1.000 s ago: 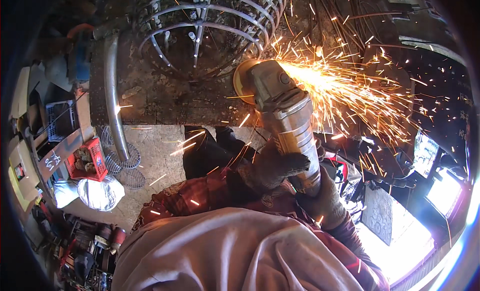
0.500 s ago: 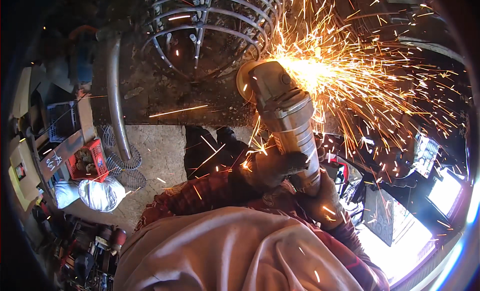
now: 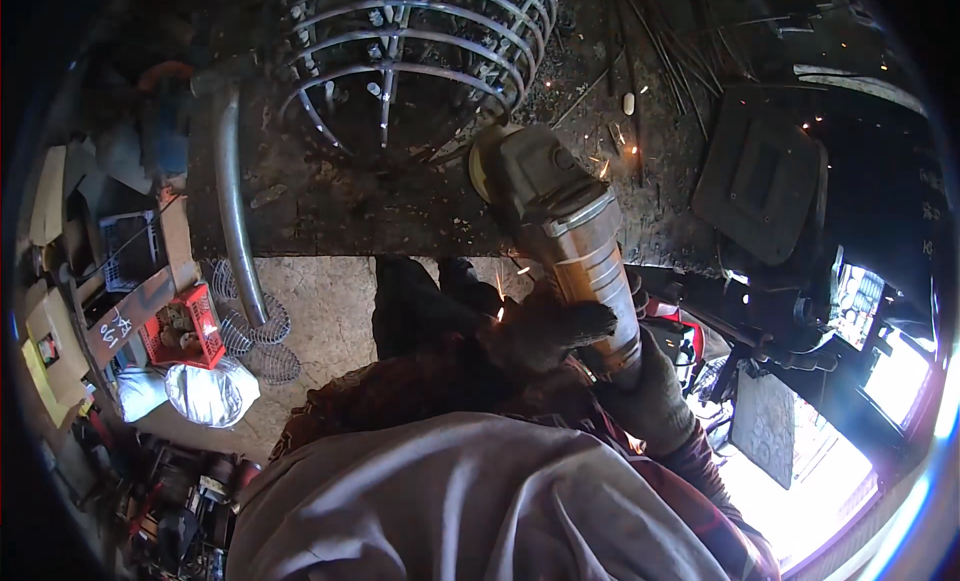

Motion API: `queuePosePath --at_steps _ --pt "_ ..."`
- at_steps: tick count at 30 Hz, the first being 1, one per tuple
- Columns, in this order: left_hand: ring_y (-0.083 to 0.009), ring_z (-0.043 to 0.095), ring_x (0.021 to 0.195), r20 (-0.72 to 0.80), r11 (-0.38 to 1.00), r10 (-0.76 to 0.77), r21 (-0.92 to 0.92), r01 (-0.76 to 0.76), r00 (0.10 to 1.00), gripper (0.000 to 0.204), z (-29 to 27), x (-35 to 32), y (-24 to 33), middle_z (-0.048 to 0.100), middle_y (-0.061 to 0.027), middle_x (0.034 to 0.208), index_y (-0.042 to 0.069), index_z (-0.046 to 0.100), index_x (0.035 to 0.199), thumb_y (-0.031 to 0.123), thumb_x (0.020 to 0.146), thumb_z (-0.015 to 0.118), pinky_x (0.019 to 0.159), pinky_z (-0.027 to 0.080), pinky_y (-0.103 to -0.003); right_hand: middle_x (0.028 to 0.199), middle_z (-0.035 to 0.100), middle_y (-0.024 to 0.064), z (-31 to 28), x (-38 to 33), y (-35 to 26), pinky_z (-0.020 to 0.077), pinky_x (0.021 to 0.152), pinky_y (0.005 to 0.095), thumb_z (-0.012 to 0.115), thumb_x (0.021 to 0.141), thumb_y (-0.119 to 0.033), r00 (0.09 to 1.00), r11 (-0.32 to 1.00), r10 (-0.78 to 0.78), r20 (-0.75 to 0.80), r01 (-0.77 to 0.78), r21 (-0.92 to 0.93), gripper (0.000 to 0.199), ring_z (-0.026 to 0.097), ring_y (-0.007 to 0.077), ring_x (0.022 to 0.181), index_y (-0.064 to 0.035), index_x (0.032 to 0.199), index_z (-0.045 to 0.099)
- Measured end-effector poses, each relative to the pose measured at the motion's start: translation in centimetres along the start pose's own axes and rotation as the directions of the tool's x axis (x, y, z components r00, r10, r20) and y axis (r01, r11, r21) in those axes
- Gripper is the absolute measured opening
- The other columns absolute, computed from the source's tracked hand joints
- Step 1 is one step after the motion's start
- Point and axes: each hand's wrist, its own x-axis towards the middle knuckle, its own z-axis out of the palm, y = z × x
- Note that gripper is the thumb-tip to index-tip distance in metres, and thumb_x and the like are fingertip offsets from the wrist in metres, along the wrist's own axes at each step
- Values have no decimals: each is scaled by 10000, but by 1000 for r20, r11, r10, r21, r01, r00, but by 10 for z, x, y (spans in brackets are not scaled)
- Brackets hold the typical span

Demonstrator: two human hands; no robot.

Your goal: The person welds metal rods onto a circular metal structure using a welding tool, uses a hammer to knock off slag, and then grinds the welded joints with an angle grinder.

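An angle grinder (image 3: 580,246) is held in both my gloved hands, its head tilted up and away toward the workbench. My left hand (image 3: 548,331) wraps around the middle of its body. Lower down, my right hand (image 3: 650,396) grips the rear end. The grinder's disc (image 3: 484,161) sits close to the near right edge of a round metal wire cage (image 3: 405,71) on the bench; whether they touch I cannot tell. A few faint sparks remain near the tool.
The dark workbench (image 3: 350,216) carries thin rods (image 3: 665,56) and a flat dark plate (image 3: 760,176) on the right. A curved metal pipe (image 3: 232,191) hangs over its left edge. A red crate (image 3: 185,326), wire coils (image 3: 268,321) and a silvery bag (image 3: 212,393) stand at left.
The big spray of orange sparks to the right has died down to a few specks. The grinder and both hands have barely shifted; the cage appears slightly higher and further left.
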Motion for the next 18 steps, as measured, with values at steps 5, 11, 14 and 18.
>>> queuePosePath --at_steps 5,11,14,18 --pt "-208 607 1230 -17 965 -142 219 142 990 731 -1 -9 1 611 -118 1340 47 485 1455 253 866 864 1066 501 -406 1252 712 183 -6 -14 -6 559 966 404 893 805 -218 992 993 121 26 -121 -7 713 708 270 1157 -23 1397 546" --pt "-223 602 1240 -37 936 -134 324 138 990 845 7 -22 4 610 -124 1349 28 439 1495 324 844 890 1089 482 -397 1206 728 204 9 -26 -7 579 933 434 878 821 -366 1000 997 -6 -26 8 83 719 725 323 1134 -21 1367 563" --pt "-217 605 1234 -12 882 -71 466 68 997 843 16 -35 19 619 -121 1337 18 444 1486 335 845 891 1078 487 -399 1231 722 187 26 -34 -6 569 960 405 919 782 -310 998 987 -28 -53 36 157 748 720 268 1135 -24 1372 559" --pt "-208 618 1220 55 823 -238 542 171 970 819 28 -52 51 647 -124 1281 22 438 1483 304 855 881 1054 504 -407 1204 723 139 56 -56 -8 570 946 388 888 760 -143 985 936 -106 -133 144 321 681 713 219 1081 -24 1350 570"
